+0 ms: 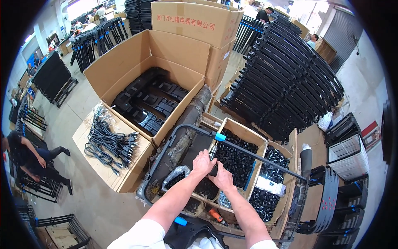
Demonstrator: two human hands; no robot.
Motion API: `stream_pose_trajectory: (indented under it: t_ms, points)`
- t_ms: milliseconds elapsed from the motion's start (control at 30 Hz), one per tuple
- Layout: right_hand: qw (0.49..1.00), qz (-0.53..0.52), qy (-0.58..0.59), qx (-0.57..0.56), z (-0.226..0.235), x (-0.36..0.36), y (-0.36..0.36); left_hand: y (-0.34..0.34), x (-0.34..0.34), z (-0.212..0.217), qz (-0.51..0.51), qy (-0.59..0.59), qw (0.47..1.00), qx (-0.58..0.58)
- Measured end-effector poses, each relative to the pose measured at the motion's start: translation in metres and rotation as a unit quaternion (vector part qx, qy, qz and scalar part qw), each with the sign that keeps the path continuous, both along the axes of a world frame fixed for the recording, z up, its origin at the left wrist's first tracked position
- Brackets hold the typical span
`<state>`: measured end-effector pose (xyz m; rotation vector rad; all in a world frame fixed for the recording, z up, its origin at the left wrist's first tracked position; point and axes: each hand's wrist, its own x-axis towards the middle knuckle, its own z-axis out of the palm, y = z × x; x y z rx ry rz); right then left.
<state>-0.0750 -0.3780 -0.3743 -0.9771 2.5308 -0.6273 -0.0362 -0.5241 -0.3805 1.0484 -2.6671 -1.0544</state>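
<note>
Near the middle of the bench my two hands are close together over the parts bins. My left hand [202, 163] is closed around a dark hand tool with a metal end [213, 151], which points away from me toward the frame's far tube. My right hand [222, 177] is closed just below it, with its fingers against the dark lower part of the tool. Fingers hide most of the tool, so its exact kind does not show. A black tubular frame [265, 160] with blue clips [220, 137] lies across the bench, around and under my forearms.
Wooden bins of small black caps [234, 155] and black fittings [265, 203] line the bench. An orange-handled tool [217, 216] lies near me. Left are bundled black cables [110, 143] and an open carton [186, 120]. Stacked black frames [286, 79] stand behind; a person [31, 162] walks at left.
</note>
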Motion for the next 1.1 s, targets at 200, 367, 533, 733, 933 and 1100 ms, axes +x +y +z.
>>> stream_pose_trajectory:
  t_ms: [200,367,533,733,933,1100]
  points:
    - [1.0,-0.004,0.023,-0.011,-0.001,-0.006,0.001,-0.001,-0.007,0.001,-0.003,0.007,1.0,-0.001]
    - [1.0,-0.004,0.012,-0.015,0.0,-0.006,-0.003,-0.004,-0.009,-0.004,0.001,0.006,1.0,-0.006]
    - [1.0,-0.02,0.0,-0.007,0.001,-0.009,-0.001,-0.004,-0.013,0.0,-0.008,-0.004,1.0,0.01]
    - [0.997,0.04,0.055,-0.021,0.002,-0.005,-0.002,-0.008,-0.016,-0.006,-0.005,-0.002,1.0,0.031]
    - [0.998,0.041,0.017,-0.035,0.003,0.011,-0.019,-0.025,0.005,-0.002,0.017,-0.002,0.997,0.072]
    - [0.997,0.017,-0.004,-0.079,0.008,0.017,-0.007,-0.006,-0.004,-0.005,-0.015,0.028,0.998,0.053]
